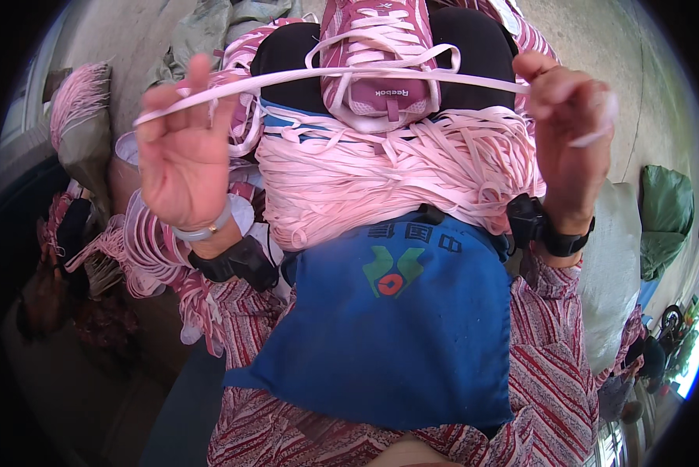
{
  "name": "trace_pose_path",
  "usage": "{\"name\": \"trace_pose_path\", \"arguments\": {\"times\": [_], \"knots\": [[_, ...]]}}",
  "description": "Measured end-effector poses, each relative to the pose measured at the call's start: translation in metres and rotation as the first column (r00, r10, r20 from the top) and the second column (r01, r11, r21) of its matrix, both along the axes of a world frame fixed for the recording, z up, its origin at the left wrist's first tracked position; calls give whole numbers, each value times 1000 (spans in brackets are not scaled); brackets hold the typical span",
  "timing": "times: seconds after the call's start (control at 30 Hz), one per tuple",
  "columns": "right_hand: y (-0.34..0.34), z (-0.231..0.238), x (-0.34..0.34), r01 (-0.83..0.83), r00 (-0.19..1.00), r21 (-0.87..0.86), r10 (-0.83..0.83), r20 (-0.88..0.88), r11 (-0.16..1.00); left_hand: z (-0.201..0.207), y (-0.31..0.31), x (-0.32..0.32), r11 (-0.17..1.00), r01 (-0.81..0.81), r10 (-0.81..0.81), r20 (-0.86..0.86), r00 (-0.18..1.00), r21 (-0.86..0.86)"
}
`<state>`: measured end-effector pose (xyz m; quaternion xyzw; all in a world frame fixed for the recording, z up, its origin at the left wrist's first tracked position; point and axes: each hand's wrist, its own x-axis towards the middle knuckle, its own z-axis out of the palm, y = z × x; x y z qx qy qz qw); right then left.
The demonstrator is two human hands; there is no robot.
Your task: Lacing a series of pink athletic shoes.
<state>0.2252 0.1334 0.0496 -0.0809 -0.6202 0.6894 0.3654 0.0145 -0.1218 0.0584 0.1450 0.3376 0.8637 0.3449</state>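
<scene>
A pale pink shoelace point(303, 75) stretches across in front of me, above a pink-and-white sneaker point(388, 93) that rests between my knees, its own laces threaded and looped. My right hand point(571, 140) is closed on one part of the lace, and a short end hangs by its fingers. On the other side, my left hand point(186, 156) has its palm turned up and its slightly blurred fingers apart. The lace crosses over those fingers, its tip sticking out past them. Below the sneaker, a thick bundle of pale pink laces point(381, 171) covers my lap.
A blue apron point(412, 327) covers my front. Several pink shoe parts point(151, 245) are heaped at my left, near a sack with pink laces on top point(82, 117). To the right are a pale sack point(610, 272) and a green bag point(666, 218) on the concrete floor.
</scene>
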Motion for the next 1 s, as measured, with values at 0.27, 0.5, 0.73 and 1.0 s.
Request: {"name": "trace_pose_path", "arguments": {"times": [0.27, 0.5, 0.73, 1.0], "knots": [[22, 28, 13, -90, 902, -114, 130, 412, 989, 5, 11, -7, 885, 410, -463, -321, 826, -222], [18, 4, 8, -669, 654, 633, -95, 750, 390, 4, 18, 6, 423, 2, -843, -393, 367, -906], [24, -8, -1, -373, 789, 807, -301, 535, 457, 11, 37, 3, 744, -405, -550, -831, 81, -532], [13, -9, -1, -440, 776, 768, -235, 586, 465, -10, 36, 0, 767, -406, -561, -826, -49, -497]]}}
